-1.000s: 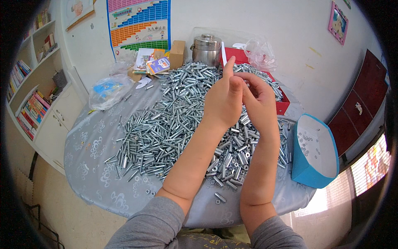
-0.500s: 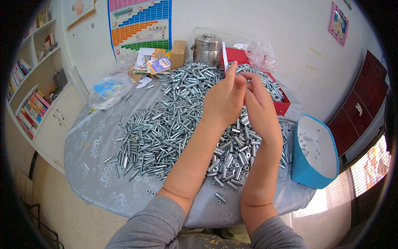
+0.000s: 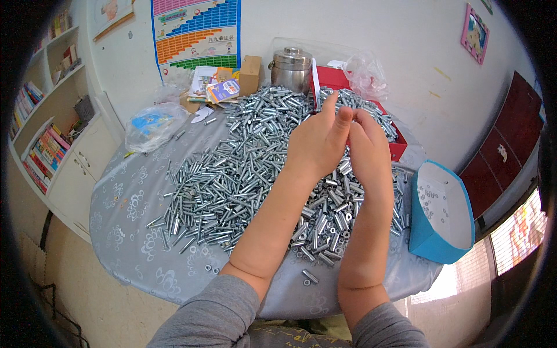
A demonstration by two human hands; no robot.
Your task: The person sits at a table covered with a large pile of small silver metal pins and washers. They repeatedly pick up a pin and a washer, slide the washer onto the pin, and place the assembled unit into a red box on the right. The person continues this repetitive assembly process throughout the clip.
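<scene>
Both hands meet above a large heap of silvery metal bolts and sleeves [image 3: 232, 180] on the table. My left hand [image 3: 315, 145] is closed, its thumb raised and one finger pointing up and away. Against it, on the right, my right hand [image 3: 369, 148] is closed with the fingers bent in toward the left thumb. Anything held between them is hidden behind the fingers. Just beyond the hands stands a red box [image 3: 397, 149] filled with more bolts. A single metal sleeve [image 3: 310, 275] and a small nut [image 3: 307, 282] lie near the table's front edge.
A blue bin [image 3: 444, 252] with small rings inside stands at the right edge. Behind the heap are a steel pot [image 3: 291, 69], a cardboard box [image 3: 249, 75] and booklets [image 3: 223, 91]. At the back left lies a plastic bag [image 3: 154, 127] with blue contents. Bookshelves line the left wall.
Both hands have dropped slightly toward me. The right fingers have drawn in closer to the left thumb. The heap and the boxes look the same.
</scene>
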